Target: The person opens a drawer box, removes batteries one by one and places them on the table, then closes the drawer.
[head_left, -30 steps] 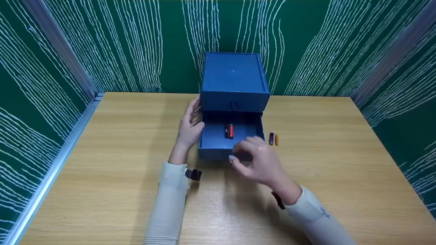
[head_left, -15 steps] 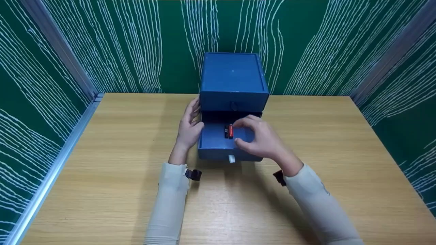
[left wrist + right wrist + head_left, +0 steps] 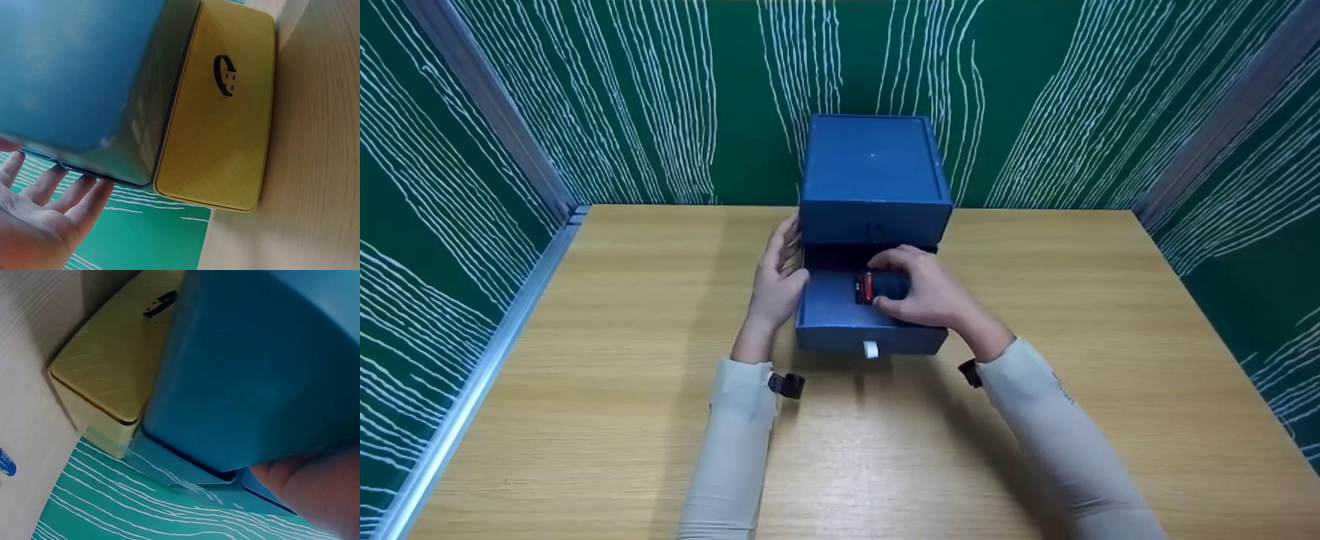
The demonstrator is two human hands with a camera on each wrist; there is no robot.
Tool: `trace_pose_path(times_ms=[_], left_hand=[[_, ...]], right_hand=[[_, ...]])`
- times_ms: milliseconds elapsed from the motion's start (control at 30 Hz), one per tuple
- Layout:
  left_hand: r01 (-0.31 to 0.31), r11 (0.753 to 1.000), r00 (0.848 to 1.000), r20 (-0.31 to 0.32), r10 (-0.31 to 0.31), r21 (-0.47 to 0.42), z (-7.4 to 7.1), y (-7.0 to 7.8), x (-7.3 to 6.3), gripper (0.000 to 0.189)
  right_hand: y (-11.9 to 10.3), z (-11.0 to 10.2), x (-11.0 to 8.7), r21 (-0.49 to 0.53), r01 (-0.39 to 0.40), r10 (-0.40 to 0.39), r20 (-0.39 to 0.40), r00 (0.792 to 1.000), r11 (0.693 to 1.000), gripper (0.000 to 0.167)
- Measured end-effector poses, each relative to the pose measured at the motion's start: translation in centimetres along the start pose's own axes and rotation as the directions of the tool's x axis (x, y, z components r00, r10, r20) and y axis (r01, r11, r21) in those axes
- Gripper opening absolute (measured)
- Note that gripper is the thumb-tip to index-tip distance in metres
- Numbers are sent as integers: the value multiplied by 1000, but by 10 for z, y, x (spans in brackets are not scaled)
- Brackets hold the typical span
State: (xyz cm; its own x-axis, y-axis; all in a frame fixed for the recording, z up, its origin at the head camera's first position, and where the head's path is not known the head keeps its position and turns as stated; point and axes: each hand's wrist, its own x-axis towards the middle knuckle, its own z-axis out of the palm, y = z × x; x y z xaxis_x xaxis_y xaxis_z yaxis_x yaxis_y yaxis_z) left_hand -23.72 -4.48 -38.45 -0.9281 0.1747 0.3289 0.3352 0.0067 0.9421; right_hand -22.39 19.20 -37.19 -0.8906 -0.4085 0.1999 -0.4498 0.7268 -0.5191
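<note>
A blue drawer unit (image 3: 874,161) stands on the table, its middle drawer (image 3: 829,311) pulled out. Inside that drawer lie a red battery (image 3: 868,287) and a black battery (image 3: 859,289), side by side. My right hand (image 3: 926,289) reaches over the drawer's right wall. Its thumb and forefinger are bent, one near each end of the red battery; firm contact cannot be made out. Against the unit's left side rests my left hand (image 3: 780,281), fingers stretched out. In the right wrist view only part of the right hand (image 3: 315,486) shows.
Below the blue drawers sits a yellow drawer (image 3: 219,129) with a black loop handle, shut. A blue battery (image 3: 7,463) lies on the table beside the unit, hidden in the head view. A green wall (image 3: 660,97) with white lines stands behind.
My right hand has left the small white pull tab at the drawer front and moved up into the drawer, to the batteries. My left hand has stayed in place.
</note>
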Motion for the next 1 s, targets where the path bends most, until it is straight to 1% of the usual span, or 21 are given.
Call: trace_pose_path(times_ms=[267,367,533,633,767,867,1000], left_hand=[[10,1000,1000,0,-10,-3,0,-1,1,71],[12,1000,1000,1,-12,0,0,-1,1,72],[24,1000,1000,1,-24,6,0,-1,0,71],[26,1000,1000,-5,-26,-2,0,-12,4,72],[20,1000,1000,-17,-20,-6,0,-30,10,73],[11,1000,1000,-28,-10,2,0,-35,12,73],[-3,1000,999,-41,4,22,1,-35,11,73]], right_hand=[[6,6,8,-45,21,-20,26,999,999,49],[7,8,10,-71,30,-29,22,999,997,50],[10,11,14,-165,76,-77,3,997,983,48],[10,12,17,-228,81,-80,13,997,970,50],[9,12,19,-294,53,-42,44,998,954,54],[8,13,20,-340,42,-23,60,998,940,57],[9,14,21,-390,39,-14,67,998,920,59]])
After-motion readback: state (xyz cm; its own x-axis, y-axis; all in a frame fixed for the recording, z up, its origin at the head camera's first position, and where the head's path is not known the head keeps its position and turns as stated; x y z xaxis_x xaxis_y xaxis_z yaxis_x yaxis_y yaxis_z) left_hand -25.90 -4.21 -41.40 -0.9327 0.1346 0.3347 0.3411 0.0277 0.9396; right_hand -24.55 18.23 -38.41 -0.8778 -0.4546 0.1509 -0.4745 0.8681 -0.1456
